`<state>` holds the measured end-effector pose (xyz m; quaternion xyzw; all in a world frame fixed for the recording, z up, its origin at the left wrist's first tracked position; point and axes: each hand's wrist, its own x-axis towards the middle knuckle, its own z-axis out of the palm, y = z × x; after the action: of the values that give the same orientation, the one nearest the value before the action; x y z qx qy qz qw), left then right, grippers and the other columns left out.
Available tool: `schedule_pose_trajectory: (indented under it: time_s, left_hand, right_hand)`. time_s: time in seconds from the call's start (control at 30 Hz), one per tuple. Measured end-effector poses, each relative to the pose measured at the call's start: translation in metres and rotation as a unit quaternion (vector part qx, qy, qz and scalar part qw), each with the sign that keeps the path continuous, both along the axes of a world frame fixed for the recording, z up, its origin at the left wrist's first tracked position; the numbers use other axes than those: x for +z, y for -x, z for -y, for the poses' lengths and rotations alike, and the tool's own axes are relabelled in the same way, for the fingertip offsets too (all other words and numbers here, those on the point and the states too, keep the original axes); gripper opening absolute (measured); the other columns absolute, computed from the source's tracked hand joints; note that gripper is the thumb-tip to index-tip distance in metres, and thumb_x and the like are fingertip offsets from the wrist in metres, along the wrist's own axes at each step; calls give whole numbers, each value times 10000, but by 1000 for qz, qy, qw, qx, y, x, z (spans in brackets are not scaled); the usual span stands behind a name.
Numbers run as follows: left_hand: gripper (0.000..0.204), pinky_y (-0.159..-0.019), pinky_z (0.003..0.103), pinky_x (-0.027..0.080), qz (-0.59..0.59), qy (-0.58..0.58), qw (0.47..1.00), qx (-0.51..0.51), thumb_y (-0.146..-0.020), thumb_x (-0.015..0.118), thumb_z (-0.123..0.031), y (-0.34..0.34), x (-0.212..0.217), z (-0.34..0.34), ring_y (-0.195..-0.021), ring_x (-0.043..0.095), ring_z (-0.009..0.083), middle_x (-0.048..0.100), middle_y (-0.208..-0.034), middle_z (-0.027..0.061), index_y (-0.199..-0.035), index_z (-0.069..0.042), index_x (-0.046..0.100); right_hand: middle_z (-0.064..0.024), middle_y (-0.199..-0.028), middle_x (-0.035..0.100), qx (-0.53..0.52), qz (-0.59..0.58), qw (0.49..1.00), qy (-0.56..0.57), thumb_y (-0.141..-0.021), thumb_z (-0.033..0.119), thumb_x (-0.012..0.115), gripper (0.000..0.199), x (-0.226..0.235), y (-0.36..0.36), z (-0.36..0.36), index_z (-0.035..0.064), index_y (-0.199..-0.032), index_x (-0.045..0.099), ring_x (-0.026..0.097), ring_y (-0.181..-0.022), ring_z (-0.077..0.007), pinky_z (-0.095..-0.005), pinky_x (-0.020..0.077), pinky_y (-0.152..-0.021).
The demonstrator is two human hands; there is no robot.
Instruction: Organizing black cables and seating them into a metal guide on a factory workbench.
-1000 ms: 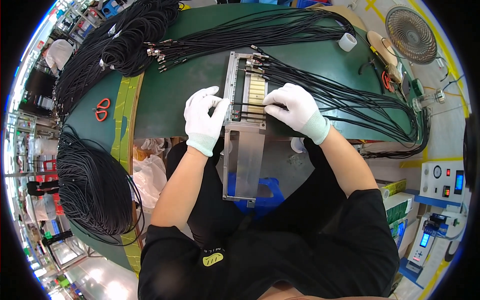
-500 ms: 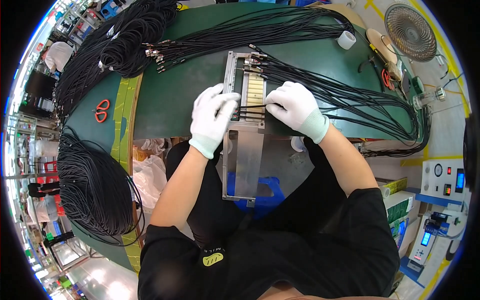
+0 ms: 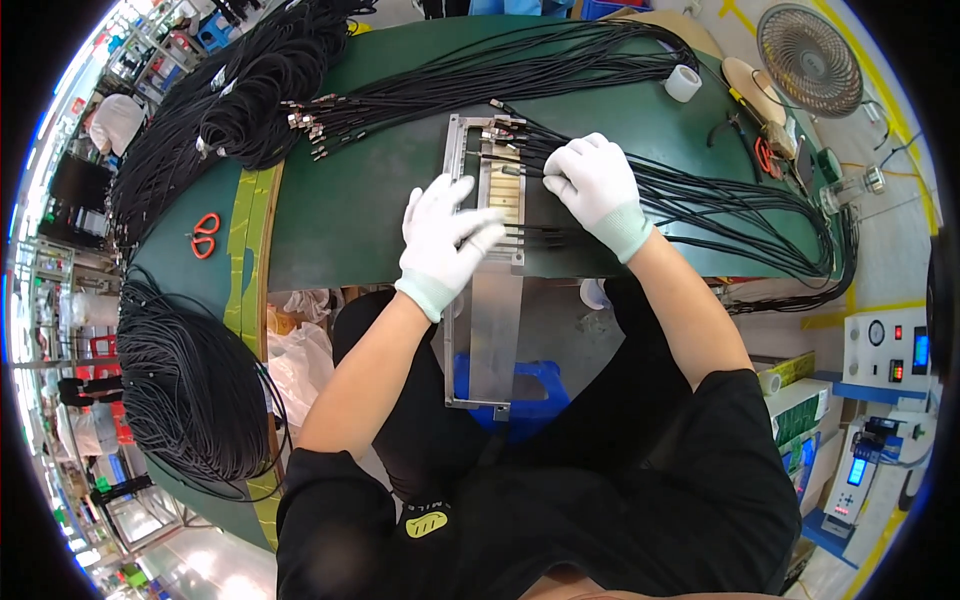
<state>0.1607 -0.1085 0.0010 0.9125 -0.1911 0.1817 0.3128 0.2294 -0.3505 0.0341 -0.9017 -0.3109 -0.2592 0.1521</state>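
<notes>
A long metal fixture (image 3: 510,265) with a row of pale yellow slots lies across the table's front edge and sticks out over my lap. My white-gloved left hand (image 3: 443,240) is over its near left side, fingers apart, the fingertips close to black cable ends at the lower slots. Right of the fixture, my gloved right hand (image 3: 597,190) is closed, thumb against fingers, on a black cable (image 3: 522,171) whose tip points left over the slots. Several black cables (image 3: 690,195) run from the fixture's far end to the right, passing under my right hand. Blur hides the nearer cable ends.
Black cables with metal connectors (image 3: 420,100) lie along the table's far side. Coiled cable bundles (image 3: 190,370) fill the left. Red-handled scissors (image 3: 204,236), a white tape roll (image 3: 683,83), pliers (image 3: 745,145) and a fan (image 3: 810,60) stand around the green table (image 3: 330,210).
My right hand has moved up and away from the lower slots, now with a cable tip over the upper slots. My left hand has shifted slightly right, and the lower cables have moved right.
</notes>
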Motion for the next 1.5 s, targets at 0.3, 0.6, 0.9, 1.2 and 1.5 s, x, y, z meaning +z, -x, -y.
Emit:
schedule_pose_trajectory:
  time_s: [0.3,0.6,0.9,1.2,1.5]
  left_hand:
    - [131,-941,419,438,51,135,989,14,-813,717,-151,-5,15,2,-1076,578,327,674,-1120,135,-774,-39,662]
    - [167,-960,417,414,146,0,984,104,-728,782,-187,-6,25,-15,-1026,591,297,678,-1070,80,-714,-94,644]
    - [99,-943,392,429,42,70,991,110,-861,687,-211,-13,-1,-22,-1015,624,270,708,-1065,71,-901,-124,713]
    - [138,-997,404,410,-30,104,990,85,-890,656,-222,-8,4,-18,-1087,611,278,695,-1112,89,-972,-146,736]
    - [344,-1167,571,158,24,-172,985,7,-841,654,-471,-2,19,13,-1359,378,394,524,-1397,200,-1140,-323,737]
  right_hand:
    - [-64,-880,676,148,-99,975,-133,-778,289,746,245,14,36,-33,112,-935,683,600,-885,-285,-381,464,-771]
    - [-73,-777,640,107,-265,946,-154,-810,182,711,135,16,26,-8,67,-876,687,604,-804,-259,-360,489,-741]
    - [-26,-749,634,89,-110,990,-19,-808,213,691,73,9,19,-6,143,-826,698,584,-789,-255,-374,464,-743]
    - [-8,-737,634,98,-105,989,-32,-804,234,682,73,7,21,-8,165,-818,698,595,-785,-241,-373,471,-727]
    - [-51,-846,651,49,-103,993,-32,-773,294,749,212,5,10,-5,131,-901,704,589,-882,-283,-387,464,-820]
